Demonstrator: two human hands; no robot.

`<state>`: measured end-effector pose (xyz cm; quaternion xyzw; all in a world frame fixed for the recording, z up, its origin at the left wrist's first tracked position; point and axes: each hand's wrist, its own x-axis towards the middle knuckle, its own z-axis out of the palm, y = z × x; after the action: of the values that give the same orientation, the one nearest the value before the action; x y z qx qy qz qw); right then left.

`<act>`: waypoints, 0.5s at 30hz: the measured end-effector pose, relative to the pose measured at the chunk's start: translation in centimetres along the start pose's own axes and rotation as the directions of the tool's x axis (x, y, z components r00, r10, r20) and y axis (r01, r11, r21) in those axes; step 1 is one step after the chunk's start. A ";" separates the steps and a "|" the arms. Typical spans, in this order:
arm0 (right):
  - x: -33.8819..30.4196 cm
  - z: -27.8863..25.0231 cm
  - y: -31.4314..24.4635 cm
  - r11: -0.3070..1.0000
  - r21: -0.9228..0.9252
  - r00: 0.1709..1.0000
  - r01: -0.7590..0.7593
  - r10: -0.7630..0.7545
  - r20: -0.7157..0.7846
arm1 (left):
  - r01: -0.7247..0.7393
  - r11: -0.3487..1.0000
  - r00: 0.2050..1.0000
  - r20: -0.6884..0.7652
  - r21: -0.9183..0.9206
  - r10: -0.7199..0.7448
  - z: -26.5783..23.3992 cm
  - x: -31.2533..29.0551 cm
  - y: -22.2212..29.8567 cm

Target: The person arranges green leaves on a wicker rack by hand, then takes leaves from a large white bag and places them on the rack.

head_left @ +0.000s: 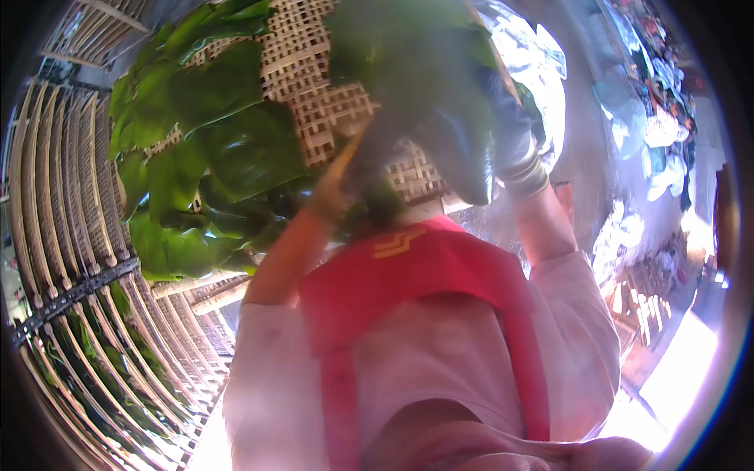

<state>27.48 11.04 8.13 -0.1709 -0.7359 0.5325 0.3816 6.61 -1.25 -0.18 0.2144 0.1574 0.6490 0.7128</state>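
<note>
A large, glossy dark-green sheet (459, 129), leaf-like and smeared by motion, is raised in front of my chest over a woven bamboo tray (318, 118). My right hand (514, 137), in a bluish-grey glove gathered at the wrist, is at the sheet's right edge and appears to grip it. At its lower left edge is my left hand (361, 169), dark and probably gloved; blur hides its fingers. More green sheets (236, 149) lie flat and overlapping on the left part of the tray, with bare weave showing between them.
To the left stands a slatted bamboo rack (67, 188) with a dark crossbar (75, 302); green sheets (110, 345) show behind its lower slats. Shiny clear plastic (542, 71) is beyond my right hand. Bags and mixed items (656, 118) line the far right, beside wood pieces (648, 302).
</note>
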 end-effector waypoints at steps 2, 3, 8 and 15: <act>0.5 1.2 1.2 0.999 0.019 0.999 -0.049 0.049 0.016 | 0.166 0.900 0.986 0.101 -0.403 -0.136 -0.3 1.3 0.4; 1.0 1.5 1.5 0.997 -0.035 0.997 -0.076 0.077 0.032 | 0.248 0.780 0.969 0.168 -0.574 -0.183 -0.5 1.7 0.7; -0.3 -0.8 3.8 0.781 -0.584 0.973 0.219 -0.134 0.186 | 0.057 0.972 0.997 -0.045 -0.226 -0.069 -2.0 -0.1 4.6; -16.4 2.2 5.9 0.907 0.082 0.895 -0.414 0.422 -0.145 | 0.303 0.777 0.951 -0.127 0.551 -0.281 -3.9 6.0 3.9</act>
<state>35.61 1.08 -3.81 -0.3575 -0.6360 0.6044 0.3199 1.97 5.39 -1.20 0.3763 0.3867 0.4585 0.7062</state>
